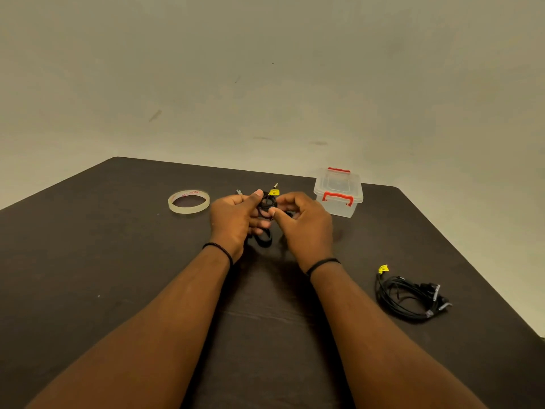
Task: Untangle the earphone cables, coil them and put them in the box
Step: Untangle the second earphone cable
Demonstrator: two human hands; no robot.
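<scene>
Both hands meet over the middle of the dark table (118, 261), working one black earphone cable (267, 202) between them. The left hand (236, 216) has its fingers curled round the cable's coiled loops, thumb raised along the top of the bundle. The right hand (300, 219) pinches the same cable from the other side, fingers bent inward and thumb tip pressed at the loops. A yellow tag (273, 192) and a plug stick up just behind the fingers, and a loop of the cable hangs down below the left palm. A clear box (339, 193) with red latches, its lid on, stands just beyond the right hand. A roll of clear tape (188, 202) lies flat to the left of the hands. A second bundle (413, 296) of black cables, loosely heaped with its own yellow tag, lies well apart near the table's right edge. Each wrist wears a thin black band.
</scene>
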